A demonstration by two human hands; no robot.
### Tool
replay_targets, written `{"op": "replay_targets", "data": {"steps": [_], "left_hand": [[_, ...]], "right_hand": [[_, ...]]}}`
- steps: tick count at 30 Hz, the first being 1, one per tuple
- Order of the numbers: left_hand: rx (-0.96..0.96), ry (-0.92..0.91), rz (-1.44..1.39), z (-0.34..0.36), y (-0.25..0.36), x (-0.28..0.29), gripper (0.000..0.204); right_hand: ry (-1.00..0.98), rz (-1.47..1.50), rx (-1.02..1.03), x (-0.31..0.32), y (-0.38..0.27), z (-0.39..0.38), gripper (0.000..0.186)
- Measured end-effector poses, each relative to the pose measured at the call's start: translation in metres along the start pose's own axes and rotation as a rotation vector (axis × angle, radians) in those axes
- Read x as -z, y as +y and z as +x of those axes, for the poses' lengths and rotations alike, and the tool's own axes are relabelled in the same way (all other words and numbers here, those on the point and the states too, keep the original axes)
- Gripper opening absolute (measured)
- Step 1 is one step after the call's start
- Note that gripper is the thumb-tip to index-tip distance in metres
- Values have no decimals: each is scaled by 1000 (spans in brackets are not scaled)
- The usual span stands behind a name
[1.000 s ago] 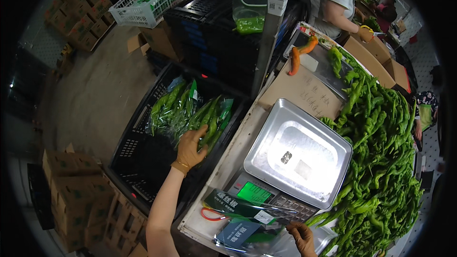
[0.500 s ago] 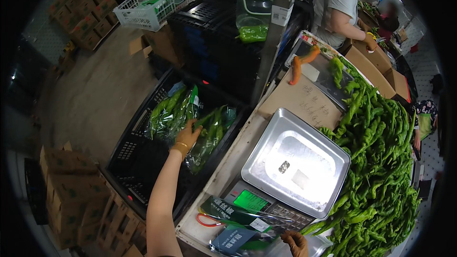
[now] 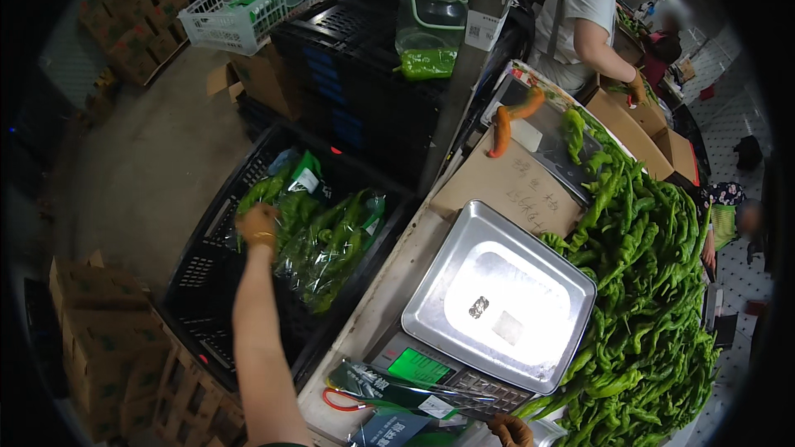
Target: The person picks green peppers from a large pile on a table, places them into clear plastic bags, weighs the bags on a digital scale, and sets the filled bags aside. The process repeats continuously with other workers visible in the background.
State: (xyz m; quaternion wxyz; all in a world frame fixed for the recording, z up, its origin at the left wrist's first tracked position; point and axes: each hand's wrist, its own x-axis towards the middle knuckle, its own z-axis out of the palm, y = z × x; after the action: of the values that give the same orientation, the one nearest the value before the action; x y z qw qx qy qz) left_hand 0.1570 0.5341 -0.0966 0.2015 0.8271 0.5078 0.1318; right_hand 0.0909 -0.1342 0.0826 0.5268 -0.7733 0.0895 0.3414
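My left hand (image 3: 258, 227), in a tan glove, reaches into a black crate (image 3: 195, 306). Its fingers curl over the left end of a clear bag of green peppers (image 3: 286, 207). Against that bag lies a second bag of peppers (image 3: 331, 252), on the crate's right side. At the bottom edge my right hand (image 3: 510, 430), also gloved, is closed at the end of flat, printed plastic bags (image 3: 406, 426), its fingertips on the film. Part of this hand is cut off by the picture's edge. A digital scale (image 3: 497, 298) with a bare metal pan stands above it.
Loose green peppers (image 3: 638, 281) are heaped right of the scale. Behind it lie a cardboard sheet (image 3: 505, 186) and orange-red peppers (image 3: 502, 128). A metal post (image 3: 472, 66) rises beyond the crate. Another person (image 3: 580, 25) works at the back near open cartons (image 3: 638, 128).
My left hand has moved left from between the two pepper bags to the left bag's far end. That bag has turned and shifted slightly left. My right hand stays by the plastic bags.
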Motion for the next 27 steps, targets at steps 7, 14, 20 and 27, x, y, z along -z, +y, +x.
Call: {"op": "replay_targets", "data": {"steps": [7,14,20,27], "left_hand": [[-378,215,281,-22,3,32,46],[-829,-328,408,-129,23,-38,62],[-662,-337,233,-111,82,6,47],[-1003,-150,-461,-299,131,123,26]], "right_hand": [[-58,-64,-59,-7,0,5,27],[-88,-90,7,-10,-11,-8,30],[-91,-107,102,-3,-14,-30,30],[-99,2,201,21,43,-75,30]]}}
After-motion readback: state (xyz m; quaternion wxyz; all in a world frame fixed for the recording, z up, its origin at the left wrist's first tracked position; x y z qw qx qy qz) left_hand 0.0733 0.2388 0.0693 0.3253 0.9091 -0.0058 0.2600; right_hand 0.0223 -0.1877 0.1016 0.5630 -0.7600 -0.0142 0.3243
